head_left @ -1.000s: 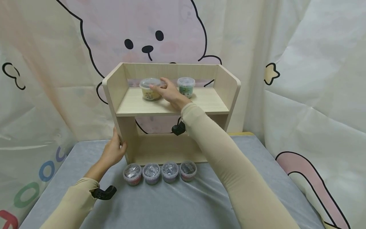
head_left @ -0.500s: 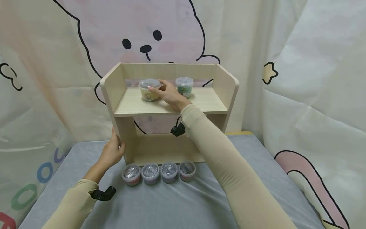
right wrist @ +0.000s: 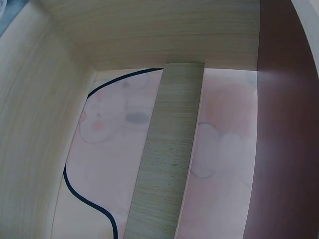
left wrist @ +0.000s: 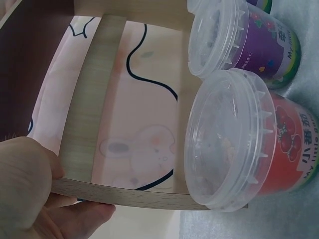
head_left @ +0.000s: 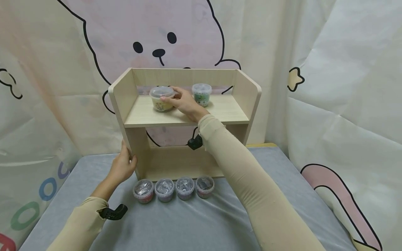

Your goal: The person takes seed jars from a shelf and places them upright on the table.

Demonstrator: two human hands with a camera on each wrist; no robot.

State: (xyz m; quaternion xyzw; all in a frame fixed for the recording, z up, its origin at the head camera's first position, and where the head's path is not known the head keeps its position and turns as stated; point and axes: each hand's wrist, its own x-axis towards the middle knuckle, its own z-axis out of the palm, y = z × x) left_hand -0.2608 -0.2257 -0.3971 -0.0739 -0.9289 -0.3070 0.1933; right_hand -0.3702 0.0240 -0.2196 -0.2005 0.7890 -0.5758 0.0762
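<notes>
Right hand (head_left: pixel 185 101): a clear-lidded tub with yellow contents (head_left: pixel 158 101) is pinched at its right side between thumb and fingers. This tub is held upright over the upper board (head_left: pixel 141 118) of a wooden shelf unit (head_left: pixel 124 96), nearer the board's left end than its right; whether its base touches the board cannot be told. A green-labelled tub (head_left: pixel 202 94) is seen upright on the same board, right of the hand, toward the back edge.

Left hand (head_left: pixel 122 167): the front edge of the unit's left side panel is gripped low down, between thumb and fingers.

The unit is set toward the back edge of a cloth-covered desk (head_left: pixel 176 226). Just before its lower front edge, four lidded tubs are lined up on the desk: from the left corner, a red-labelled tub (head_left: pixel 143 191), a purple-labelled tub (head_left: pixel 164 190), a third tub (head_left: pixel 184 188) and a fourth tub (head_left: pixel 205 187). In the right wrist view, only the unit's interior and the printed curtain (right wrist: pixel 114 164) behind are shown.
</notes>
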